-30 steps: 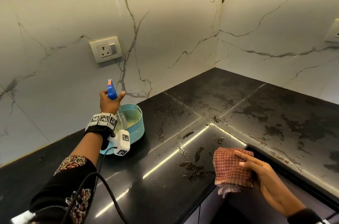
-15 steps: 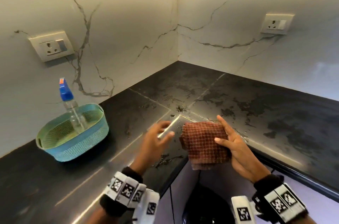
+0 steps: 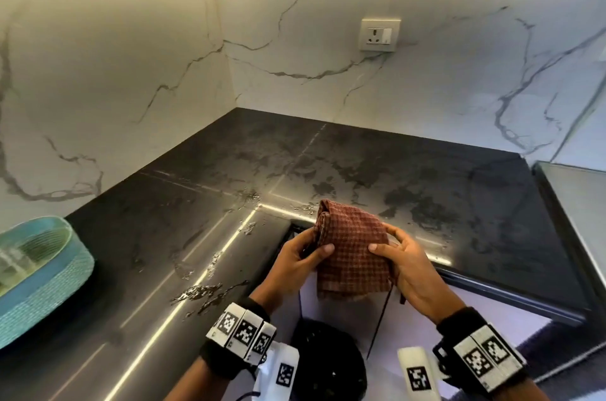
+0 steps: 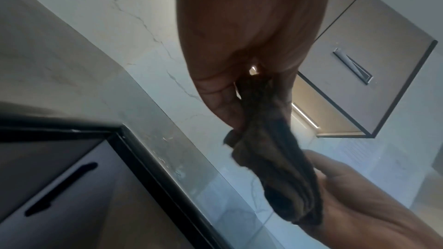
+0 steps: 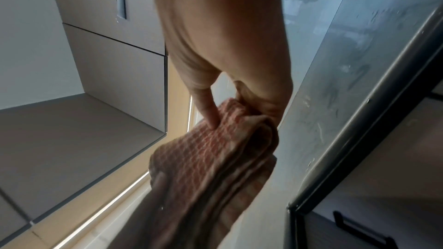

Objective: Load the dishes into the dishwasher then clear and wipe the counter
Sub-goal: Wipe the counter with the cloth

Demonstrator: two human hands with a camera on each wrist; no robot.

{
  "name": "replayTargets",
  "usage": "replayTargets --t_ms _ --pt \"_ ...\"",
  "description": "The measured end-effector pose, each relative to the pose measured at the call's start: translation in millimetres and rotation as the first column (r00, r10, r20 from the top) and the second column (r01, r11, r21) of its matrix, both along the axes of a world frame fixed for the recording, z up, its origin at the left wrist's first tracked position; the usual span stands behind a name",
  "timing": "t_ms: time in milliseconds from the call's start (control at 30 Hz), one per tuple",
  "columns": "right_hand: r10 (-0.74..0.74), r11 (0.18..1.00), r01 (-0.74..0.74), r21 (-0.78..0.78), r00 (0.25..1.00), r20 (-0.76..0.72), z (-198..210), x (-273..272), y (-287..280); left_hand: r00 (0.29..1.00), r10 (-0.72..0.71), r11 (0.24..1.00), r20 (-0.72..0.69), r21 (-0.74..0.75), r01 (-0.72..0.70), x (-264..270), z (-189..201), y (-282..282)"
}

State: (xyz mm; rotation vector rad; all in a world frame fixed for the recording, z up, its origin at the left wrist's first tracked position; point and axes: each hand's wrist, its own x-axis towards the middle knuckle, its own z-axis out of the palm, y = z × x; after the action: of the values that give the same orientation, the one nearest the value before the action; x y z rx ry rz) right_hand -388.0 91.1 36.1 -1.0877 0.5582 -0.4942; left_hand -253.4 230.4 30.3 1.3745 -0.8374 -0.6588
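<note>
Red-and-cream checked cloth (image 3: 352, 256), folded into several layers, was held in the air between both hands in front of the inner corner of the counter, its lower edge hanging below the counter's front edge. The left hand (image 3: 295, 261) pinched the cloth's left side, thumb on the near face and fingers curled behind it; the right hand (image 3: 408, 264) gripped the right side the same way, thumb pressed on the front. In the right wrist view an extended finger (image 5: 206, 109) pressed into the folded weave (image 5: 215, 158), and in the left wrist view the cloth (image 4: 268, 149) appeared dark and bunched between the two hands. The black stone countertop (image 3: 360, 164) ran in an L around the corner, glossy, with grey smears and patches of droplets across it and a small puddle (image 3: 210, 294) near the front edge to the left of the hands. A teal woven basket (image 3: 39, 276) sat at the far left of the counter. White marble with grey veins (image 3: 131, 56) covered both walls, and a wall socket (image 3: 379, 34) was set in the right-hand wall. Pale cabinet fronts (image 3: 341, 308) showed below the counter edge, and both wrists wore black bands with printed marker tags (image 3: 244, 331).
</note>
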Motion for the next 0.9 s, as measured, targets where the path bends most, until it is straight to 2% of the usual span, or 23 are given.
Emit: replayTargets --t_ms 67,133,167,200,300,400,467,533,600,667,733,833,900 --pt "-0.091 0.985 0.073 -0.159 0.99 -0.104 -6 -9 -13 0.998 -0.012 1.0 -0.057 -0.011 0.011 -14 4 -17" --pt "-0.159 0.896 0.066 -0.439 0.971 -0.18 -7 -15 -22 0.993 -0.002 1.0 -0.119 0.002 0.003 -26 8 -33" --pt "-0.139 0.857 0.027 -0.514 0.974 -0.181 -5 -18 -26 0.991 0.01 1.0 -0.133 0.015 -0.008 -32 9 -42" --pt "-0.072 0.848 -0.026 -0.53 0.984 -0.164 -3 -22 -31 0.99 0.023 0.999 -0.141 0.025 -0.02 -38 9 -52" --pt "0.124 0.895 -0.172 -0.412 0.982 -0.142 1 -32 -50 0.984 0.028 0.999 -0.176 0.039 -0.021 -51 9 -74" --pt "0.184 0.862 -0.237 -0.447 0.97 -0.16 -4 -39 -74 0.984 0.021 0.996 -0.175 0.093 -0.005 -62 6 -89" --pt "0.145 0.821 -0.215 -0.528 0.974 -0.172 -4 -43 -89 0.984 0.056 0.992 -0.169 0.123 -0.036 -67 6 -96" --pt "0.092 0.845 -0.177 -0.504 0.978 -0.188 -3 -48 -106 0.986 0.096 0.989 -0.139 0.129 -0.078 -68 7 -101" --pt "0.184 0.873 -0.24 -0.424 0.968 -0.17 -1 -53 -120 0.986 0.118 0.984 -0.119 0.144 -0.1 -68 9 -107" --pt "0.283 0.843 -0.326 -0.428 0.945 -0.162 -2 -54 -128 0.989 0.096 0.983 -0.116 0.165 -0.076 -71 10 -112" --pt "0.272 0.805 -0.327 -0.495 0.945 -0.182 -7 -48 -133 0.988 0.095 0.984 -0.121 0.164 -0.075 -74 14 -119" --pt "0.137 0.784 -0.225 -0.579 0.972 -0.192 -12 -40 -147 0.969 0.235 0.966 -0.076 0.126 -0.225 -60 27 -122" --pt "0.095 0.782 -0.193 -0.593 0.977 -0.193 -6 -37 -159 0.936 0.318 0.939 0.15 0.082 -0.333 -38 38 -117"
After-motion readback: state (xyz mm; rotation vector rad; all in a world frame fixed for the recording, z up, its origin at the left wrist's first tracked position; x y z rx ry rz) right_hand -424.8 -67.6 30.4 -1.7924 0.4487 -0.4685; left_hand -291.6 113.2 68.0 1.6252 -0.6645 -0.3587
